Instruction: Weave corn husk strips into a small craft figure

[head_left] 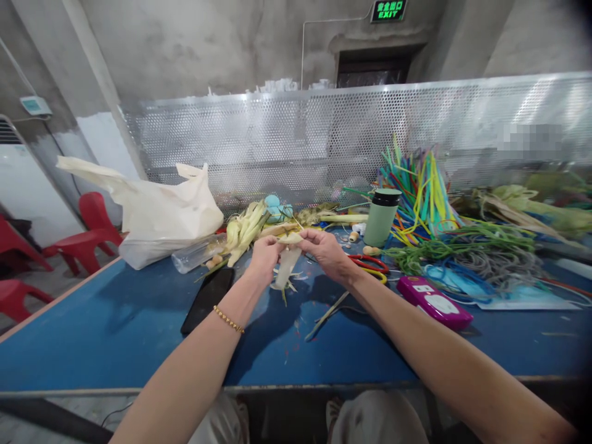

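Above the middle of the table, my left hand (266,255) pinches one side of a pale corn husk (287,265). My right hand (324,249) grips the husk's other side, with thumb and fingers pressed together. One strip of it hangs down between the hands, thin and slightly see-through. Small husk scraps (290,285) lie on the table just beneath. Behind my left hand is a pile of yellow-green corn husks (247,225). Red-handled scissors, or a similar looped tool (370,264), rest to the right of my right hand.
On the blue table (115,345), a black phone (209,299), a clear plastic bottle (197,254) and a white bag (171,209) lie left. A green tumbler (382,219), colourful plastic strips (420,191), tangled cords (490,256) and a purple box (435,302) are right. A perforated metal screen (259,142) stands behind.
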Demonstrator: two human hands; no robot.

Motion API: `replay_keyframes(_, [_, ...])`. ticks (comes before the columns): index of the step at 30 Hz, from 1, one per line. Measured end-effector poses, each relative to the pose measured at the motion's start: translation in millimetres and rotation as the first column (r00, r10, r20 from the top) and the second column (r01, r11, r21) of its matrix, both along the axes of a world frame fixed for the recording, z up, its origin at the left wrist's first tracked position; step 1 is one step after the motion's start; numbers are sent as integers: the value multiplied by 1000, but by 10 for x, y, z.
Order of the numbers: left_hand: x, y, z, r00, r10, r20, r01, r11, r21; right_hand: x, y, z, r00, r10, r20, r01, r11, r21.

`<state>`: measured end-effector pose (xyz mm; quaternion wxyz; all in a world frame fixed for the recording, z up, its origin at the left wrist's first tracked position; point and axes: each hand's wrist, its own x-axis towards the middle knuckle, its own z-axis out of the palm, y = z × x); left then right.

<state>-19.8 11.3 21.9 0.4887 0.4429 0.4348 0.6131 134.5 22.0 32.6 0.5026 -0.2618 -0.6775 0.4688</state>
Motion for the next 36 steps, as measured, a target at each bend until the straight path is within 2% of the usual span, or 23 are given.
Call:
replay_keyframes(7, [-33,-45,46,994,35,101,-32,999,-32,-14,-30,-25,986,158,-49,-159,987,-16])
replay_keyframes(11, [-75,-44,71,995,21,96,-18,999,-32,-9,-90,42,965,234,-119,-234,972,16])
replay_keyframes(16, [-191,74,33,981,177,81,-168,980,-104,38,-248,235,932,330,-149,-335,942,-7])
replay_keyframes(19, [-299,166,-9,963,255,85,-249,965,-78,90,-345,340,889,427,-168,-427,904,39])
replay_keyframes(21, [-380,216,-26,952,291,94,-283,955,-92,132,-413,397,838,515,-179,-514,856,57])
replay_keyframes(24, [-495,267,-23,912,392,119,-380,918,-114,207,-490,473,769,617,-164,-623,782,23])
replay_keyframes(25, [-526,277,-15,899,418,131,-403,906,-127,235,-492,496,773,614,-160,-620,785,19])
replay_keyframes(27, [-564,280,8,884,444,146,-425,894,-141,292,-433,529,840,522,-152,-523,852,35])
replay_keyframes(29, [-566,261,37,890,431,152,-413,900,-138,350,-282,531,938,294,-183,-294,955,27])
replay_keyframes(31, [-527,220,69,909,389,150,-373,919,-124,412,-64,492,986,10,-165,-20,998,-56])
replay_keyframes(33, [-457,164,100,939,321,120,-312,946,-90,486,170,417,959,-260,-113,247,962,-120])
replay_keyframes(36, [-333,70,143,960,276,48,-274,961,-42,626,459,274,845,-533,-43,520,838,-168])
